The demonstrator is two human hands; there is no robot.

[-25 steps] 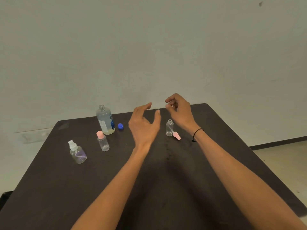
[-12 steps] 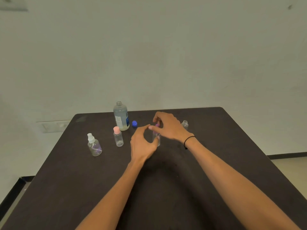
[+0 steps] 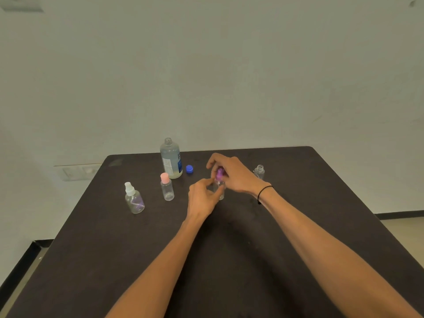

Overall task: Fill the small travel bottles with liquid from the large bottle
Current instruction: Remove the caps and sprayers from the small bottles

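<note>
Two hands pinch purple-capped bottle (image 3: 219,189), apparently: left hand (image 3: 203,198) body, right hand (image 3: 231,174) cap, hiding it.

The table (image 3: 114,249) was dark brown-black against a pale grey-green wall (image 3: 206,65). The large bottle (image 3: 171,159) was clear with a white and blue label, its loose cap (image 3: 189,169) bright blue. One small clear bottle (image 3: 167,188) had a pink cap, the spray bottle (image 3: 134,200) a white top, another small bottle (image 3: 219,184) a purple top, and a wristband (image 3: 263,192) was black.
</note>
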